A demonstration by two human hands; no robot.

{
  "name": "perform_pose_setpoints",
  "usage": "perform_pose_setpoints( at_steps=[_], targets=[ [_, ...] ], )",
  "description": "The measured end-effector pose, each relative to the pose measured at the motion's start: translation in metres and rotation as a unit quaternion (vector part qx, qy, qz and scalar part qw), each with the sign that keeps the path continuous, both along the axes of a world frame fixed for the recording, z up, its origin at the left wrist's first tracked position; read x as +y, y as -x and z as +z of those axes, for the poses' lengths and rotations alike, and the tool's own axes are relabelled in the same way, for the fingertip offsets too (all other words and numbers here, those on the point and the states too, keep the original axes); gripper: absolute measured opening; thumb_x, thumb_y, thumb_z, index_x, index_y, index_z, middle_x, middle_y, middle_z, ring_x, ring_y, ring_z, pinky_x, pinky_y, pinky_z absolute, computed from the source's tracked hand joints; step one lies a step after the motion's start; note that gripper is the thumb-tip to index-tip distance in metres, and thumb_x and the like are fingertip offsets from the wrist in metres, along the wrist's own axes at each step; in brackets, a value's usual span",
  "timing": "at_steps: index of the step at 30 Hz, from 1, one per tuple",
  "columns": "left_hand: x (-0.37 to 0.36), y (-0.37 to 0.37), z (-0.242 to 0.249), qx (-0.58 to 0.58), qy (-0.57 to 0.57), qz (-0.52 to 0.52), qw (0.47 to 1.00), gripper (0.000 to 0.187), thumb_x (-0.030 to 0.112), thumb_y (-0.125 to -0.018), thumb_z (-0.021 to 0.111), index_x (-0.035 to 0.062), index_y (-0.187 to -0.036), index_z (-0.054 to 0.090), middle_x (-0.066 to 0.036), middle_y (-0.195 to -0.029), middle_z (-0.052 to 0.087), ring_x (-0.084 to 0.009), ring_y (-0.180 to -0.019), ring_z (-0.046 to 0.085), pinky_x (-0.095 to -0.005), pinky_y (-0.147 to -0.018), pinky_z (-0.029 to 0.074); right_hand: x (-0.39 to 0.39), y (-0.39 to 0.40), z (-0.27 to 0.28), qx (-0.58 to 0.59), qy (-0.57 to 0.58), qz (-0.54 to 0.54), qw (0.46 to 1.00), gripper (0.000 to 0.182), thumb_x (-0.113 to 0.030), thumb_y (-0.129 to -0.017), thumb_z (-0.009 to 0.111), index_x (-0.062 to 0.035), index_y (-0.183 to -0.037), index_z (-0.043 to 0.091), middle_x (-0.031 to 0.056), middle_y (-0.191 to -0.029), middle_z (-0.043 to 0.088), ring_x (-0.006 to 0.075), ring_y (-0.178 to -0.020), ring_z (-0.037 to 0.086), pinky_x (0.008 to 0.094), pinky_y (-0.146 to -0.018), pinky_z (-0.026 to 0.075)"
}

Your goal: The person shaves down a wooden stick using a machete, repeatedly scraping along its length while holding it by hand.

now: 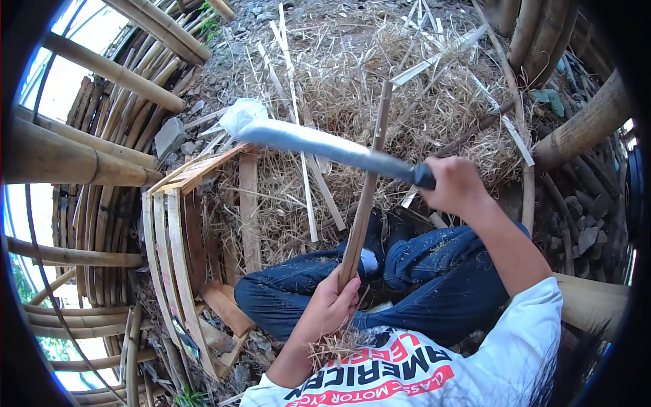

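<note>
My left hand (pixel 331 302) is closed around the lower end of a long wooden stick (pixel 363 210), which points up and away from my lap. In my right hand (pixel 456 186), a machete (pixel 319 146) is held by its dark handle, with the broad blade reaching left across the upper part of the stick. A crumpled white wrap (pixel 244 119) shows at the blade's far end. Near the top of the stick, a pale strip (pixel 413 71) stands off to the right. Curly shavings (pixel 336 349) lie by my left wrist.
A wooden slatted crate (pixel 163 251) stands at my left. Ahead, the ground is covered with a heap of shavings (pixel 380 54) and several pale strips (pixel 298 136). Bamboo poles (pixel 81 156) line the left side, and another thick pole (pixel 583 125) stands at the right. Broken stones (pixel 586 237) lie at the right.
</note>
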State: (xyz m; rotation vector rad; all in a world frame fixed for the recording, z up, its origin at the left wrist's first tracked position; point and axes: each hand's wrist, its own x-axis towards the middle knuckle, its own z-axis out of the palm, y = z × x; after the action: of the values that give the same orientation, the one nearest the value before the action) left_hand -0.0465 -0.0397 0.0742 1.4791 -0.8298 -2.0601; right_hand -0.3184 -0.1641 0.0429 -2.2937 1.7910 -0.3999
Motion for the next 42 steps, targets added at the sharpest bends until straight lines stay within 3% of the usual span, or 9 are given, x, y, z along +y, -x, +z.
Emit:
perform_pose_setpoints(
  at_steps=[6, 9, 12, 17, 20, 22, 29, 37, 42],
  targets=[
    [0.016, -0.013, 0.001, -0.033, 0.034, -0.039, 0.998, 0.008, 0.013, -0.101, 0.046, 0.0051, -0.102, 0.045, 0.003, -0.067, 0.039, -0.0048, -0.054, 0.035, -0.0205, -0.046, 0.031, -0.020, 0.005, 0.001, -0.026, 0.017, 0.092, 0.995, 0.015, -0.014, -0.065, 0.070, -0.0067, -0.074, 0.061, 0.0157, -0.066, 0.063, 0.0353, -0.064, 0.065, 0.0437, -0.062, 0.054],
    [0.017, -0.007, -0.006, -0.003, 0.045, -0.032, 0.998, 0.008, 0.013, -0.101, 0.046, 0.0053, -0.101, 0.045, 0.003, -0.066, 0.038, -0.0049, -0.053, 0.034, -0.0205, -0.046, 0.030, -0.023, 0.013, 0.004, 0.030, 0.016, -0.034, 0.999, 0.014, -0.015, -0.067, 0.070, -0.0091, -0.078, 0.062, 0.0116, -0.069, 0.066, 0.0277, -0.067, 0.068, 0.0403, -0.064, 0.054],
    [0.016, -0.003, -0.012, 0.076, 0.003, -0.021, 0.997, 0.007, 0.013, -0.101, 0.047, 0.0055, -0.102, 0.045, 0.003, -0.066, 0.038, -0.0047, -0.053, 0.034, -0.0208, -0.045, 0.030, 0.009, 0.001, 0.006, 0.007, 0.044, 0.058, 0.997, 0.020, -0.016, -0.063, 0.072, -0.0104, -0.079, 0.062, 0.0104, -0.069, 0.066, 0.0271, -0.064, 0.068, 0.0385, -0.063, 0.054],
    [0.024, -0.015, 0.002, -0.022, 0.010, -0.030, 0.999, 0.008, 0.011, -0.100, 0.047, 0.0039, -0.103, 0.046, 0.002, -0.066, 0.040, -0.0045, -0.053, 0.035, -0.0203, -0.044, 0.030, -0.002, -0.004, 0.005, 0.021, 0.124, 0.207, 0.970, 0.019, -0.017, -0.058, 0.074, -0.0124, -0.073, 0.064, 0.0077, -0.068, 0.067, 0.0208, -0.060, 0.066, 0.0353, -0.060, 0.053],
    [0.027, -0.026, 0.006, -0.043, 0.026, -0.007, 0.999, 0.007, 0.011, -0.100, 0.048, 0.0038, -0.103, 0.046, 0.002, -0.067, 0.041, -0.0047, -0.053, 0.035, -0.0203, -0.044, 0.031, -0.035, 0.027, 0.013, 0.002, 0.091, -0.024, 0.996, 0.014, -0.013, -0.067, 0.074, -0.0116, -0.077, 0.065, 0.0095, -0.067, 0.067, 0.0227, -0.063, 0.068, 0.0364, -0.061, 0.054],
    [0.023, -0.012, 0.005, -0.025, 0.029, -0.008, 0.999, 0.008, 0.011, -0.100, 0.048, 0.0039, -0.103, 0.047, 0.002, -0.066, 0.041, -0.0048, -0.053, 0.035, -0.0206, -0.044, 0.031, -0.028, 0.026, 0.009, 0.028, 0.044, -0.055, 0.997, 0.015, -0.016, -0.069, 0.073, -0.0105, -0.079, 0.063, 0.0103, -0.068, 0.067, 0.0246, -0.066, 0.069, 0.0376, -0.063, 0.054],
    [0.020, 0.002, -0.004, 0.003, -0.005, -0.063, 0.998, 0.008, 0.012, -0.101, 0.047, 0.0046, -0.102, 0.045, 0.003, -0.066, 0.039, -0.0046, -0.053, 0.034, -0.0204, -0.045, 0.030, 0.021, -0.014, 0.023, 0.074, 0.075, 0.204, 0.973, 0.020, -0.017, -0.061, 0.074, -0.0095, -0.076, 0.063, 0.0109, -0.068, 0.066, 0.0258, -0.063, 0.068, 0.0360, -0.062, 0.054],
    [0.039, -0.013, 0.001, 0.001, -0.020, -0.067, 0.998, 0.008, 0.012, -0.101, 0.045, 0.0043, -0.102, 0.044, 0.002, -0.067, 0.037, -0.0047, -0.052, 0.034, -0.0203, -0.045, 0.031, -0.033, 0.039, 0.012, 0.015, 0.098, -0.081, 0.992, 0.014, -0.016, -0.066, 0.069, -0.0092, -0.077, 0.064, 0.0127, -0.071, 0.066, 0.0304, -0.071, 0.068, 0.0402, -0.066, 0.055],
    [0.030, -0.012, -0.006, 0.025, -0.058, -0.090, 0.994, 0.010, 0.014, -0.101, 0.046, 0.0045, -0.102, 0.044, 0.003, -0.067, 0.037, -0.0044, -0.052, 0.033, -0.0209, -0.045, 0.031, -0.020, 0.053, 0.019, 0.081, 0.088, -0.089, 0.989, 0.014, -0.016, -0.067, 0.070, -0.0085, -0.076, 0.062, 0.0132, -0.071, 0.067, 0.0312, -0.071, 0.068, 0.0417, -0.066, 0.054]
  ],
)
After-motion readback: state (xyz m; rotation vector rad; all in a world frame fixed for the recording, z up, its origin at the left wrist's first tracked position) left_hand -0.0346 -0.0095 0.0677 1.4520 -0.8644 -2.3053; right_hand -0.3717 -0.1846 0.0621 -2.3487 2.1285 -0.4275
